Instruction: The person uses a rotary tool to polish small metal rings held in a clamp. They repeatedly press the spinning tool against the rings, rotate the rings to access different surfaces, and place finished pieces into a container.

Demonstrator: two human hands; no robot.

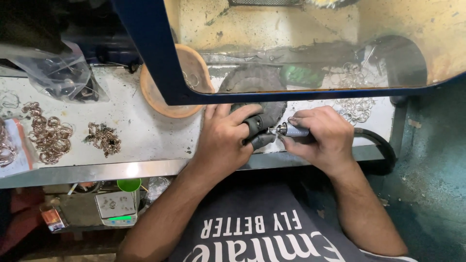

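Gripping a slim grey rotary handpiece [294, 129], the right hand [320, 138] closes its fingers around the barrel and aims the small metal tip leftward, where it meets the left hand [227, 140]. That hand wears dark rubber finger guards [256, 127] on thumb and forefinger, pinched narrow on something too small to make out, presumably one ring under polish. A black flexible hose [378, 143] runs from the handpiece off the bench edge to the right. Judging by how things lie, the work looks midway: a heap of pale wire rings [357, 107] sits just behind the right hand, partly under the blue-framed clear shield [160, 63], while coppery rings [48, 136] and a darker cluster [104, 138] lie well apart on the white bench [141, 131] to the left. Which pile is finished cannot be told. An orange bowl [162, 99] stands behind the left hand, and a small scale [115, 207] rests on the shelf below.
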